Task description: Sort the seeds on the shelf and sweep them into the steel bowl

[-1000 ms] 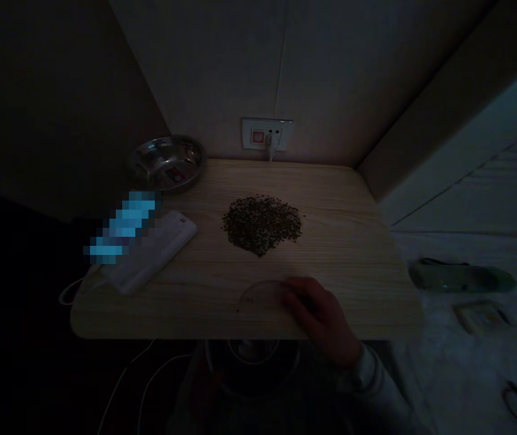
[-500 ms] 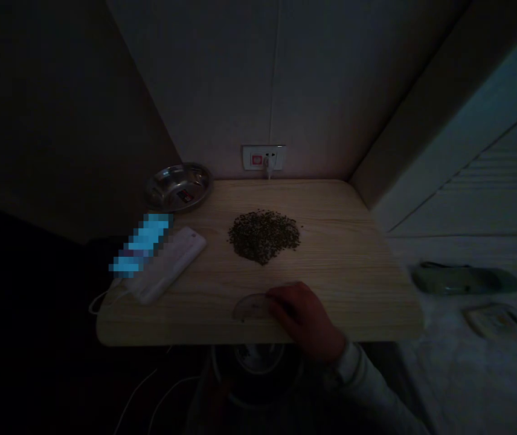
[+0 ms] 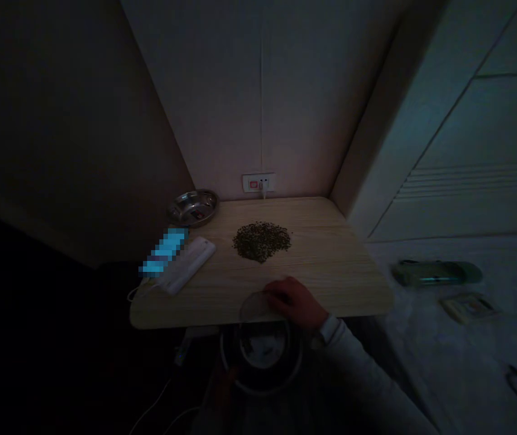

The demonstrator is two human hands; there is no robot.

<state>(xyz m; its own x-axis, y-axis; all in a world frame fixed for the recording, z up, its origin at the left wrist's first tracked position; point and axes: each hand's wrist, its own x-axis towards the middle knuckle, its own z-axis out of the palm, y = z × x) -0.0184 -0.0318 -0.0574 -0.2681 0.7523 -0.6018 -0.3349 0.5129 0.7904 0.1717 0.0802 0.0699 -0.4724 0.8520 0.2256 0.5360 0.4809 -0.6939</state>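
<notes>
My right hand (image 3: 295,302) is closed on the edge of a thin, clear, rounded piece of plastic (image 3: 250,307) at the table's front edge. Beyond it on the wood lies a loose pile of small dark seeds or grains (image 3: 262,241). Just below the table edge is a round bowl (image 3: 297,362) with a dark inside and a pale, shiny bottom carrying a few dark specks. My left hand (image 3: 226,383), very dim, is at the bowl's near left rim and seems to grip it; most of its fingers are lost in shadow.
On the wooden table (image 3: 331,272) stand a steel dish (image 3: 194,208) at the back left, a lit phone (image 3: 163,252) and a white power bank (image 3: 188,266) with a cable. A wall socket (image 3: 258,182) is behind. At right lie a green case (image 3: 437,273) and a small packet (image 3: 468,307).
The camera view has shifted, so the table appears smaller. My right hand has drawn the clear plastic piece to the table's front edge, over the bowl. The bowl shows more fully.
</notes>
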